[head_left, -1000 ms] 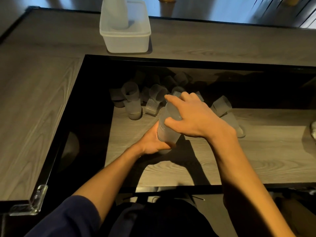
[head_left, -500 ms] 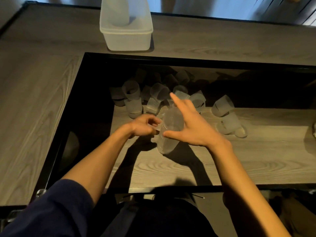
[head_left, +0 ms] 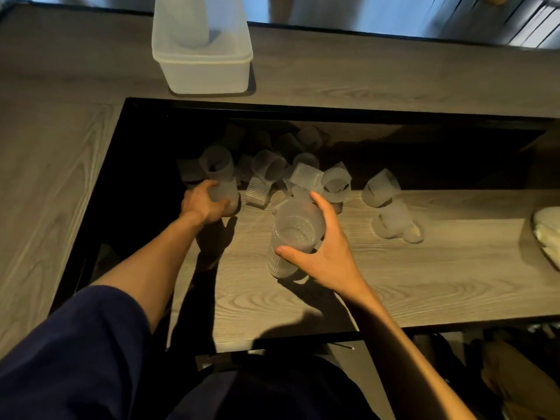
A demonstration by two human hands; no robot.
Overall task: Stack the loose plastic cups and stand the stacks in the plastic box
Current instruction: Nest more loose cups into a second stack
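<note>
My right hand [head_left: 325, 253] grips a stack of ribbed clear cups [head_left: 295, 234], held upright over the lower wooden shelf [head_left: 424, 283]. Further left, my left hand [head_left: 201, 204] curls round a frosted loose cup [head_left: 224, 192] at the edge of the pile. Several loose cups [head_left: 303, 177] lie tumbled at the back of the shelf, and two more cups [head_left: 391, 213] lie to the right. The translucent plastic box [head_left: 206, 71] stands on the upper tabletop at the back, with a tall stack of cups [head_left: 185, 22] standing in it.
The shelf sits in a recess with a black frame [head_left: 272, 109] and a dark left wall. A pale object [head_left: 548, 234] lies at the shelf's right edge. The grey wooden tabletop [head_left: 54, 183] surrounds the recess on the left and back.
My left hand left the stack and reached left to a loose cup at the pile. The right hand now holds the stack alone, more upright.
</note>
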